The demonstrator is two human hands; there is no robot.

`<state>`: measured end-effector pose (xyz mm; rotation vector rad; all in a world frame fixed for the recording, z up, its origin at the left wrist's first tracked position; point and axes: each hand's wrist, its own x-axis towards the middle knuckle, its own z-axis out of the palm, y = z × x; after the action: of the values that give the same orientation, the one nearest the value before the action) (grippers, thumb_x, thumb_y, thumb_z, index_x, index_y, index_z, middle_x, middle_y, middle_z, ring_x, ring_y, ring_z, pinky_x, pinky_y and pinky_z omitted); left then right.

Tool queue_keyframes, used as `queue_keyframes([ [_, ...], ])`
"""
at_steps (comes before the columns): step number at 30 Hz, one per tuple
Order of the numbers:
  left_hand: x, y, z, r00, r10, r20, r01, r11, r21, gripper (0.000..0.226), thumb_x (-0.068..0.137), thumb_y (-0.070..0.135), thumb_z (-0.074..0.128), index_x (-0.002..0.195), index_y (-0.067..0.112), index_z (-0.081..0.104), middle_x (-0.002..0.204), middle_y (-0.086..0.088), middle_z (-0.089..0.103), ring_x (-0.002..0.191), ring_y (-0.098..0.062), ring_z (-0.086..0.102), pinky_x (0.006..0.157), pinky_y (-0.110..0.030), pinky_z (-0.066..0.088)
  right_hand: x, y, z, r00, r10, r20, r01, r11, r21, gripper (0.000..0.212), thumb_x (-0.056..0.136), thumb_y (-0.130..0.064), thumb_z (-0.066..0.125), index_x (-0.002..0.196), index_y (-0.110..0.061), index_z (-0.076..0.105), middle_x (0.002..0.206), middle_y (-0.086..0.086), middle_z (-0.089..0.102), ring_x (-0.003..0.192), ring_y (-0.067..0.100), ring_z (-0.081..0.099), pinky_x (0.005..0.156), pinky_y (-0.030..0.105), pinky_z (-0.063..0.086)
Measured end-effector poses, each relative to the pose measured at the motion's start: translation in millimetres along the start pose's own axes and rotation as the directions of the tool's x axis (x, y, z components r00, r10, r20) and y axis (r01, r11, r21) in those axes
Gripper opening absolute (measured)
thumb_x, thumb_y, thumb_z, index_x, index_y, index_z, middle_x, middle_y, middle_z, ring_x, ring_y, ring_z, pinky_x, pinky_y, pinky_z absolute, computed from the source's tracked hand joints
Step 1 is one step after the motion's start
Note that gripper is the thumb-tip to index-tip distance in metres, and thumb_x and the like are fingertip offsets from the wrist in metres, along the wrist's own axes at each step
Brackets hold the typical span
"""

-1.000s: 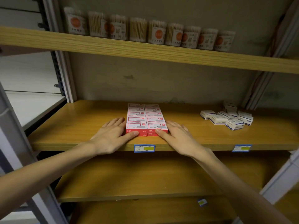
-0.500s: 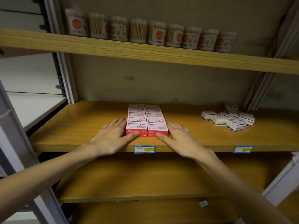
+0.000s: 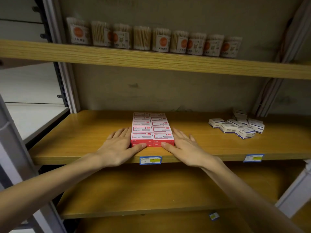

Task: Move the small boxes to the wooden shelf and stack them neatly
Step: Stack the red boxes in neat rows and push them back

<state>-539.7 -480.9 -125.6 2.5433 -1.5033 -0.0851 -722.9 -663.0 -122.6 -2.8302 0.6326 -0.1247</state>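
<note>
Red boxes (image 3: 152,130) sit mid-shelf (image 3: 84,137), barely shifted since a second ago; our left hand (image 3: 120,145) at nine o'clock and right hand (image 3: 182,145) at three stay flat, fingers spread, squaring them neatly.

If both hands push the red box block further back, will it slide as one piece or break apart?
The red boxes probably slide together: the left hand and right hand flank them. Separate rows could buckle or shear. Being low and flat, they are unlikely to tip.

Dim warm light, soft focus, wide-angle edge distortion, no glare
</note>
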Motion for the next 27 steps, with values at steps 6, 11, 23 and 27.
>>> queue_keyframes([
  [6, -2, 2, -1, 0.999, -0.023, 0.034, 0.023, 1.0, -0.004, 0.125, 0.059, 0.097, -0.003, 0.162, 0.026, -0.001, 0.17, 0.004, 0.007, 0.156, -0.021, 0.004, 0.124, -0.04, 0.006, -2, 7, 4, 0.998, 0.064, -0.002, -0.064, 0.996, -0.06, 0.095, 0.086, -0.084, 0.013, 0.163, -0.03, 0.004, 0.171, 0.001, -0.002, 0.157, 0.021, -0.005, 0.124, 0.053, -0.003],
  [11, 0, 3, -3, 0.997, -0.019, 0.072, 0.015, 0.999, 0.045, 0.127, 0.056, 0.095, -0.01, 0.162, 0.025, -0.006, 0.17, 0.003, 0.0, 0.156, -0.02, -0.004, 0.124, -0.039, 0.001, -3, 3, 3, 0.999, 0.035, 0.039, -0.031, 0.994, -0.103, 0.078, 0.096, -0.074, 0.011, 0.162, -0.035, -0.001, 0.171, -0.001, -0.006, 0.157, 0.02, -0.008, 0.123, 0.054, -0.007],
  [23, 0, -6, -32, 0.987, -0.116, 0.114, 0.131, 0.981, -0.142, 0.126, 0.063, 0.102, 0.008, 0.162, 0.025, 0.004, 0.169, 0.004, 0.004, 0.156, -0.018, 0.003, 0.124, -0.042, 0.006, 3, 15, -28, 0.996, 0.085, 0.037, -0.083, 0.995, -0.049, 0.111, 0.08, -0.091, 0.009, 0.163, -0.017, 0.001, 0.169, 0.001, -0.009, 0.156, 0.017, -0.007, 0.127, 0.047, 0.0],
  [27, 13, -2, -46, 0.98, -0.163, 0.114, 0.177, 0.975, -0.131, 0.096, 0.085, 0.084, 0.011, 0.161, 0.025, 0.008, 0.169, 0.002, 0.004, 0.156, -0.018, 0.002, 0.124, -0.041, 0.001, 30, 14, -36, 0.998, 0.036, 0.052, -0.035, 0.999, -0.017, 0.104, 0.082, -0.088, 0.003, 0.163, -0.023, 0.004, 0.17, 0.001, -0.002, 0.157, 0.018, -0.004, 0.127, 0.048, 0.0],
])
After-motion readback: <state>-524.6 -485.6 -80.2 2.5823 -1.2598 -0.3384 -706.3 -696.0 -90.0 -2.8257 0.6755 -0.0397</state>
